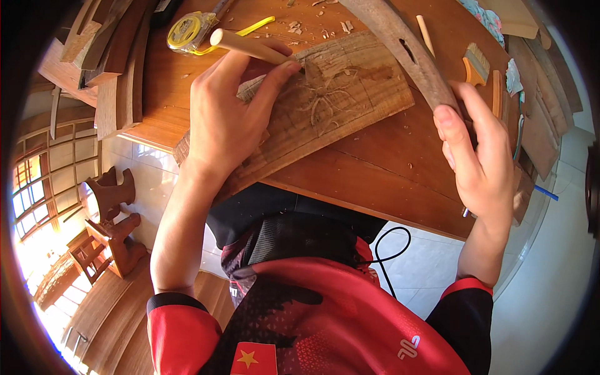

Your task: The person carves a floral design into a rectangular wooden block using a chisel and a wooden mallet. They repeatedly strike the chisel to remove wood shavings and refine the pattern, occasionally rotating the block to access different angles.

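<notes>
1. The left grip (225, 109) is curled around a light wooden handle (250, 48), thumb and fingers pinched low near its working end. That end meets the board by the pattern; the tip itself is too small to make out.
2. The right grip (480, 153) is wrapped around one end of a curved stick (389, 32), whose body slants up and away over the far right corner of the board.
3. The board (378, 87) lies aslant in the middle, under the left grip, with a flower-like pattern (322, 100) cut into its face.
4. To work well, it seems best to keep the pinch low and steady, seat the tip on the line before any tap, and let the stick meet the butt squarely; light taps should suit the thin petals.
5. The board's near left end juts past the edge of the tabletop (369, 178), and no clamp shows, so it could rock or creep.
6. Shavings (295, 27) lie on the far side; loose bits on the pattern could hide the line.
7. Beyond the handle sits a tape measure (186, 32), near enough that a wide swing might catch it.
8. To the right, a second light rod (425, 35) and a brush (476, 66) lie close to the stick. Timber strips (128, 81) crowd the left.
</notes>
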{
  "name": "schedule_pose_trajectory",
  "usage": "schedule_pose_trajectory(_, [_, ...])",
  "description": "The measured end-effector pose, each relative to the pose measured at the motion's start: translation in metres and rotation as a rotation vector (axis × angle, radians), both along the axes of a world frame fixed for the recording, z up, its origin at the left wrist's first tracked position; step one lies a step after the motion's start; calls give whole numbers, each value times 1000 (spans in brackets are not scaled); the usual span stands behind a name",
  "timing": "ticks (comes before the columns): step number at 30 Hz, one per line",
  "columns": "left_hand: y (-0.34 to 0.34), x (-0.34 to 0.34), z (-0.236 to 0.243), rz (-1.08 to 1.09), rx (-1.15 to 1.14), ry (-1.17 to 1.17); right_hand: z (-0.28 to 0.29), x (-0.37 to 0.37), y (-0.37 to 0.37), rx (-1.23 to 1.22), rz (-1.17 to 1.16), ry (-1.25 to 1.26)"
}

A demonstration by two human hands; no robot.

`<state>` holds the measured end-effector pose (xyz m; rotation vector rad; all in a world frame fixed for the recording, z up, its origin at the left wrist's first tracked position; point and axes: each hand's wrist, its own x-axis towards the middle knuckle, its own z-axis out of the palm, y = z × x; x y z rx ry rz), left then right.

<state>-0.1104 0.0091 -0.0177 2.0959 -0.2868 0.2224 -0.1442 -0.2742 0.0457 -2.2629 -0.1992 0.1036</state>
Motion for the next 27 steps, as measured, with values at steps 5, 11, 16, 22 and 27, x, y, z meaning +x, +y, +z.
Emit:
schedule_pose_trajectory(5, [2, 5, -8, -7, 4, -90, -1, 0, 6, -40, 41, -1])
schedule_pose_trajectory(11, [0, 5, 4, -34, 36, 17, -3, 3, 10, -82, 61, -32])
schedule_pose_trajectory(16, [4, 25, 25, -228, 210, 29, -1, 6, 14, -6, 38, -3])
schedule_pose_trajectory(22, [17, 61, 60, -445, 288, -49, -4, 3, 3, 186, -134, 105])
schedule_pose_trajectory(27, [34, 62, 47, -344, 52, 54, -28, -12, -12, 235, -207, 101])
